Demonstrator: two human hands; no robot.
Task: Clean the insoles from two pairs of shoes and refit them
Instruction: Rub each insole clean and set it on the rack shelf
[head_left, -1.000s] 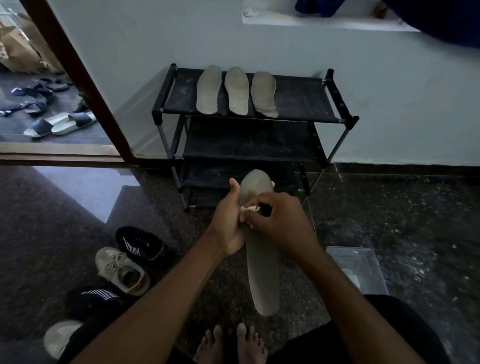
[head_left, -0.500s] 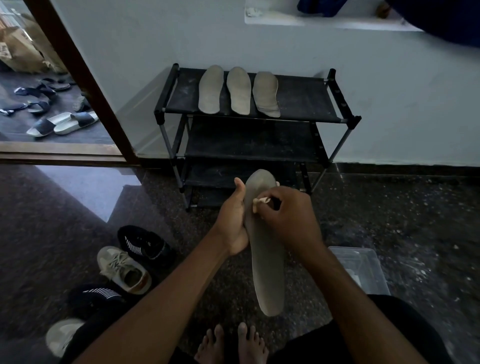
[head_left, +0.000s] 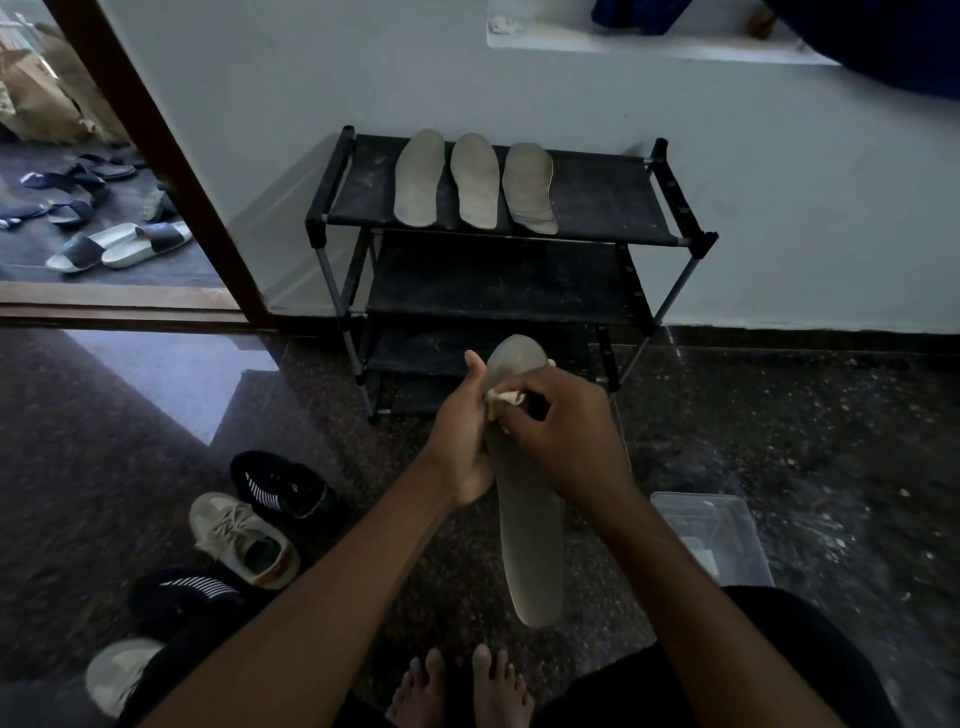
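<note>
The insole (head_left: 530, 545) stood nearly upright at the centre of our view, with its toe end at 12 o'clock and its heel hanging toward 6 above the floor (head_left: 779, 441). Over the last second we saw the cloth (head_left: 503, 400) climb from the forefoot toward the toe, then slide back against the 9 o'clock edge. The insole itself barely shifted. We read that as short scrubbing strokes on the toe part, with the long run toward the heel not under the cloth at this moment.

The left hand (head_left: 462, 441) gripped the insole from 9 o'clock, thumb pointing up beside the toe and a fingertip showing past the far edge. The right hand (head_left: 566, 436), at 3 o'clock, was clenched round the crumpled pale cloth, pinching it and pressing it to the insole's face.

Farther out at 12 o'clock, three other insoles (head_left: 475, 179) lay side by side on the top shelf of the shoe rack (head_left: 597, 208). We therefore judged this one to be the fourth and last to be wiped, with refitting wholly ahead. At 8 o'clock on the floor were a black shoe (head_left: 283, 486) and a pale sneaker (head_left: 241, 538), with two more shoes toward 7. A clear tub (head_left: 727, 530) sat at 4 o'clock.
</note>
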